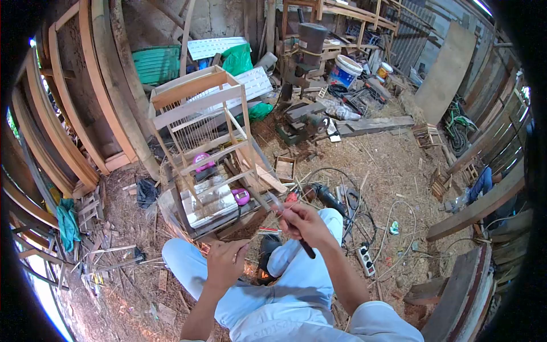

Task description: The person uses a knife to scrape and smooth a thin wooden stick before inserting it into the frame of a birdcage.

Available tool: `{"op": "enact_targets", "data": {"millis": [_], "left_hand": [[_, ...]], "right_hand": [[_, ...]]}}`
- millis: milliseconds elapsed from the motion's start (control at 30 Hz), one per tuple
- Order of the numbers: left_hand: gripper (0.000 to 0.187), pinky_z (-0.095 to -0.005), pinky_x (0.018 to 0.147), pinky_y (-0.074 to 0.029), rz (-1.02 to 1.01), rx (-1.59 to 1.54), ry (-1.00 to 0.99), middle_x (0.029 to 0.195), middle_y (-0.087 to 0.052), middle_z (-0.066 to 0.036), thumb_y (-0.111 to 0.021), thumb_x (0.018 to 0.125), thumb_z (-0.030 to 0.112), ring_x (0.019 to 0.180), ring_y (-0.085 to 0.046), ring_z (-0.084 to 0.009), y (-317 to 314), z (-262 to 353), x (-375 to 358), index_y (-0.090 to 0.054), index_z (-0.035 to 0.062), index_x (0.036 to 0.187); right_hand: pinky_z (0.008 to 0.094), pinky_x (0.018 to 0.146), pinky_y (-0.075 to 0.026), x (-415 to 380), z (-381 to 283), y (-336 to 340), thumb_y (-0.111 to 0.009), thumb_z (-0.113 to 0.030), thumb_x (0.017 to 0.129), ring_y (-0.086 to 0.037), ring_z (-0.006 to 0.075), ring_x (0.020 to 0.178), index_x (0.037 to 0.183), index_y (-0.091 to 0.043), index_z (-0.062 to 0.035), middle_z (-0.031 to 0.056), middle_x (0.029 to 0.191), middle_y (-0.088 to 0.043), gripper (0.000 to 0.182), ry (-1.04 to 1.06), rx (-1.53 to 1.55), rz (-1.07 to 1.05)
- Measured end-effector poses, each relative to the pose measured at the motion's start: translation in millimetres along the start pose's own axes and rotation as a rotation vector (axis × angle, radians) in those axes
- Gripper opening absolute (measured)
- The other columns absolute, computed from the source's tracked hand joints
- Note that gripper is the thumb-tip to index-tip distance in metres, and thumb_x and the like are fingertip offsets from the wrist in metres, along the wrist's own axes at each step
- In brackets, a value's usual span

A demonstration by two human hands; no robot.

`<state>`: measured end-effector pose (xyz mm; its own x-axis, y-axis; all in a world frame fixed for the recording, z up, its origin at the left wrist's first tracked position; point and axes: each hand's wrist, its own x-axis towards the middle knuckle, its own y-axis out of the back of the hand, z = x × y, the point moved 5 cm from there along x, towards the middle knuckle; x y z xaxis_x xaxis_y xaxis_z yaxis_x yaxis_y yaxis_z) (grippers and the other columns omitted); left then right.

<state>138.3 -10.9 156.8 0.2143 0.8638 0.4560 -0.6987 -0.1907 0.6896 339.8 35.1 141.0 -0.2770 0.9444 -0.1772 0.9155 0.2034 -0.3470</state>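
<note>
My right hand [306, 226] is closed around a knife [308, 249]; its dark handle sticks out below my fist, and a pale blade-like end shows beyond the fingers. Lower and to the left, my left hand [226, 263] is over my knee, thumb and fingers drawn together on what looks like a thin wooden stick, hardly visible. Just ahead of both hands stands a wooden cage frame [198, 117] with thin upright bars on its far side. Inside its base lie a white block [211, 206] and two pink-purple round tools, perhaps tape measures [241, 196].
A power drill [327, 199] and cables lie on the shaving-strewn ground right of my leg, near a white power strip [366, 260]. A bench vise [302, 126] stands farther off. A small wooden box [285, 168] sits beside the cage. Long boards [108, 85] lean at left.
</note>
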Motion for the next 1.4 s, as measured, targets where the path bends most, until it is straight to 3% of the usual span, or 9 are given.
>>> {"op": "enact_targets", "data": {"millis": [233,600,667,733,800,900,1033,1167,1400], "left_hand": [[0.013,-0.0342,0.073,-0.043,-0.013,0.010,-0.018,0.082,-0.067,-0.005,-0.069,0.072,0.005,0.080,-0.062,-0.0232,-5,-5,-11,-0.067,0.0081,0.085],[0.023,-0.0354,0.078,-0.035,-0.026,0.085,-0.129,0.074,-0.065,0.000,-0.062,0.069,-0.002,0.068,-0.061,-0.0157,1,0,-18,-0.062,0.0135,0.086],[0.021,-0.0362,0.076,-0.035,-0.014,0.104,-0.162,0.074,-0.066,-0.001,-0.063,0.070,-0.002,0.068,-0.061,-0.0164,2,4,-15,-0.062,0.0127,0.084],[0.017,-0.0359,0.075,-0.035,0.017,0.118,-0.067,0.073,-0.065,-0.003,-0.062,0.072,-0.001,0.067,-0.060,-0.0178,13,-21,-21,-0.062,0.0112,0.083],[0.010,-0.0356,0.076,-0.034,-0.001,0.127,0.069,0.072,-0.066,-0.004,-0.062,0.077,0.002,0.066,-0.058,-0.0194,23,-48,-29,-0.063,0.0093,0.084],[0.011,-0.0340,0.072,-0.035,-0.009,0.066,0.059,0.074,-0.066,-0.003,-0.062,0.076,0.003,0.066,-0.060,-0.0194,5,-44,-22,-0.064,0.0099,0.084],[0.009,-0.0333,0.072,-0.035,0.011,0.011,-0.011,0.074,-0.066,-0.004,-0.062,0.076,0.004,0.066,-0.059,-0.0199,-7,-16,4,-0.065,0.0102,0.083],[0.011,-0.0339,0.073,-0.034,-0.018,0.011,-0.071,0.076,-0.066,-0.002,-0.063,0.074,0.004,0.067,-0.058,-0.0199,-6,-12,5,-0.065,0.0115,0.082],[0.025,-0.0359,0.076,-0.033,0.038,0.174,-0.203,0.072,-0.064,-0.002,-0.057,0.067,-0.005,0.067,-0.059,-0.0166,5,-4,-4,-0.064,0.0131,0.083]], "right_hand": [[0.0184,0.041,-0.025,2,12,-16,-0.049,-0.018,0.095,-0.035,0.0029,0.046,0.110,-0.059,0.0007,-0.0001,0.065,-0.053,0.026,-0.053,-0.068,-0.145],[0.0198,0.041,-0.031,-3,-12,41,-0.056,-0.019,0.091,-0.040,0.0046,0.046,0.090,-0.065,-0.0004,-0.0014,0.063,-0.052,0.021,-0.098,-0.150,0.101],[0.0204,0.041,-0.032,-3,-14,57,-0.057,-0.022,0.090,-0.041,0.0053,0.046,0.089,-0.066,-0.0022,-0.0009,0.064,-0.054,0.022,-0.088,-0.266,0.199],[0.0197,0.042,-0.033,-16,-50,114,-0.056,-0.018,0.089,-0.043,0.0052,0.049,0.095,-0.065,-0.0045,-0.0009,0.068,-0.057,0.017,0.101,-0.384,0.665],[0.0187,0.043,-0.032,-22,-73,143,-0.054,-0.013,0.088,-0.044,0.0046,0.050,0.107,-0.062,-0.0056,-0.0015,0.069,-0.056,0.022,0.218,-0.100,0.514],[0.0183,0.042,-0.030,-23,-54,92,-0.052,-0.012,0.090,-0.042,0.0039,0.049,0.115,-0.058,-0.0063,-0.0032,0.066,-0.053,0.026,0.067,-0.218,0.373],[0.0187,0.040,-0.030,-7,-9,24,-0.051,-0.017,0.093,-0.038,0.0033,0.047,0.111,-0.059,-0.0037,-0.0042,0.065,-0.050,0.024,-0.007,-0.167,0.021],[0.0189,0.040,-0.023,3,-9,28,-0.055,-0.018,0.092,-0.033,0.0035,0.045,0.091,-0.063,-0.0019,-0.0027,0.060,-0.048,0.018,0.019,-0.085,0.037],[0.0194,0.039,-0.027,0,-20,65,-0.056,-0.017,0.091,-0.036,0.0032,0.045,0.092,-0.064,-0.0013,-0.0017,0.060,-0.049,0.018,0.010,-0.168,0.163]]}}
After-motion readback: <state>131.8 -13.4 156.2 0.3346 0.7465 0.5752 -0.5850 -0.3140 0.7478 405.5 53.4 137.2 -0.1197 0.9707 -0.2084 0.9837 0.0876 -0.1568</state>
